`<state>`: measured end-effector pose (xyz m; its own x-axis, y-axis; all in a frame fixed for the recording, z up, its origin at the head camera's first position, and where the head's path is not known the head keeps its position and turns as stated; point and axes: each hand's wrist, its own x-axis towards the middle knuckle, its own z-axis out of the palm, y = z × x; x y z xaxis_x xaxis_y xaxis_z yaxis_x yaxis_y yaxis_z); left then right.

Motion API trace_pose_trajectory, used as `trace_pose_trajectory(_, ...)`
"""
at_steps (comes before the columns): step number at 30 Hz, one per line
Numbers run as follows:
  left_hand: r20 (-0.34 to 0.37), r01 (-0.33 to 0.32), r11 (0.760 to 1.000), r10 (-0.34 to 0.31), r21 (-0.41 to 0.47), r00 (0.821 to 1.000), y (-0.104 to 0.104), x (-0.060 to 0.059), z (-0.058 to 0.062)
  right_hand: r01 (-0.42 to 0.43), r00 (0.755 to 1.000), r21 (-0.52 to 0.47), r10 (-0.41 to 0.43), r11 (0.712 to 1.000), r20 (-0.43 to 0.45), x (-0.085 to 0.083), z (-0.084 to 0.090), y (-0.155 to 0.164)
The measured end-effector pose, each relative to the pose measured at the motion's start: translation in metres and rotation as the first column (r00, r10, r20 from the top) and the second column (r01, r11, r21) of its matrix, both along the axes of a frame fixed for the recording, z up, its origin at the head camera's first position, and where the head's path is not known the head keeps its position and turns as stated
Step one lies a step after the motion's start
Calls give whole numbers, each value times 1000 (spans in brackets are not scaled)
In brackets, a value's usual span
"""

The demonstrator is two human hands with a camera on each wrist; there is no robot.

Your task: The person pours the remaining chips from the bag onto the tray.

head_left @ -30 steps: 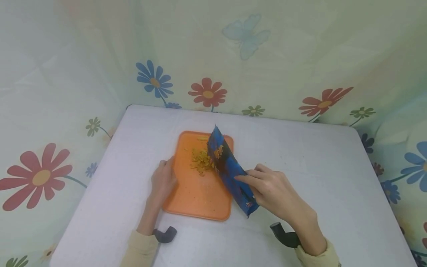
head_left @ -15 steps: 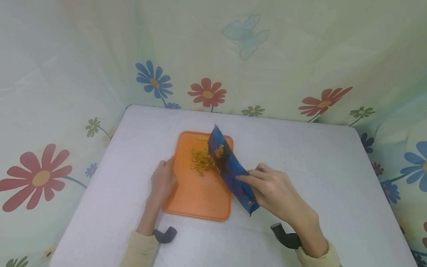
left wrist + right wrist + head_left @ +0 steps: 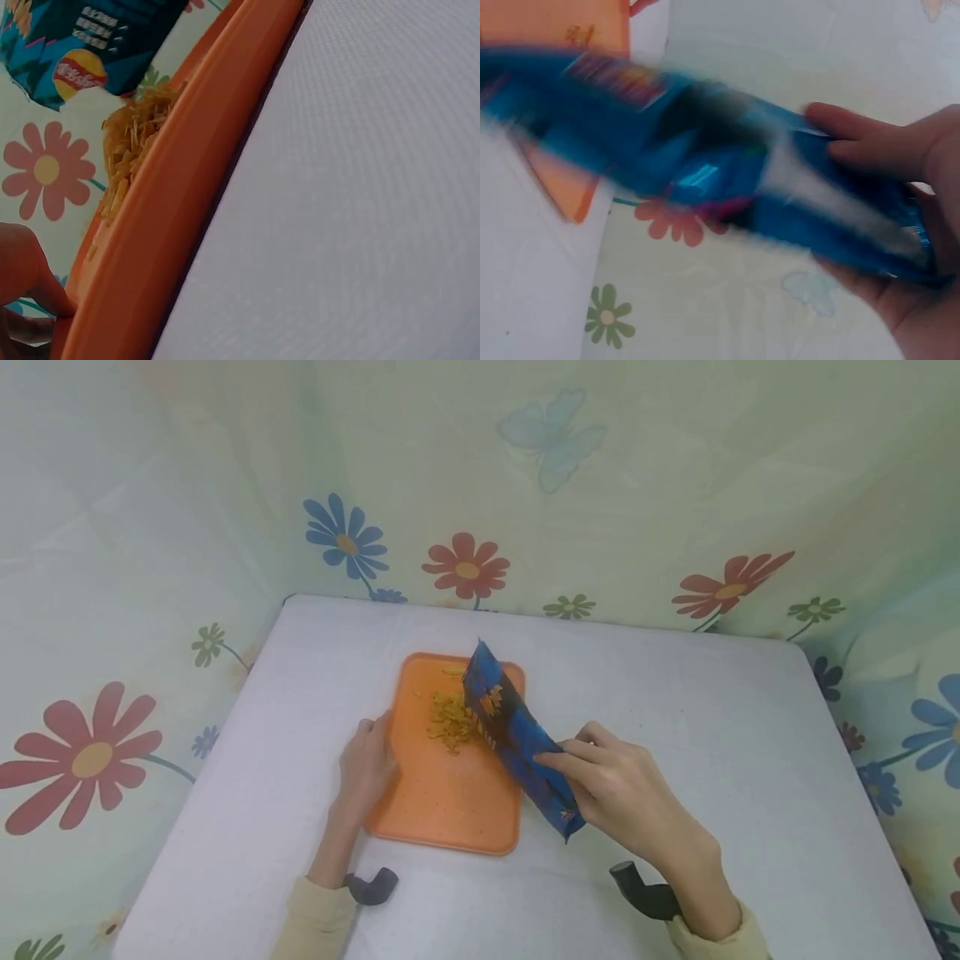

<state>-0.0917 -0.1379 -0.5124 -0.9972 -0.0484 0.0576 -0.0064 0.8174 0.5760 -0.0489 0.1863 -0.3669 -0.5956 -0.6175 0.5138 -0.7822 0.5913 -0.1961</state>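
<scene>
An orange tray [image 3: 442,810] lies on the white table, with a heap of yellow chip shreds [image 3: 450,718] toward its far half. My left hand [image 3: 367,768] holds the tray's left edge; in the left wrist view its fingers [image 3: 26,262] meet the rim. My right hand [image 3: 622,793] grips the near part of a blue chip bag [image 3: 517,735], which slants over the tray's right side. The bag's far end tips down beside the shreds and hides part of them. In the right wrist view the bag [image 3: 667,135] is blurred, thumb and fingers on opposite sides.
The white-covered table [image 3: 712,735] spreads around the tray, with a few tiny crumbs to its right. A flowered curtain [image 3: 637,485] hangs behind the table and along its sides. Black wrist mounts [image 3: 645,892] project from both wrists.
The bag shifts and wobbles slightly over the tray, its near end rising a little and moving right with my right hand. My left hand and the tray stay in place.
</scene>
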Motion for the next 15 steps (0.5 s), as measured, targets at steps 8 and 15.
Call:
trace_pose_trajectory(8, -5, 6, 1000, -6, 0, 1000, -1, 0, 0, 3, 1000, 12, -3, 1000, 1, 0, 0, -2)
trace_pose_trajectory(15, 7, 4, 1000, -4, -7, 1000, 0, -1, 0, 2, 1000, 21, -2, 1000, 2, 1, 0, -1)
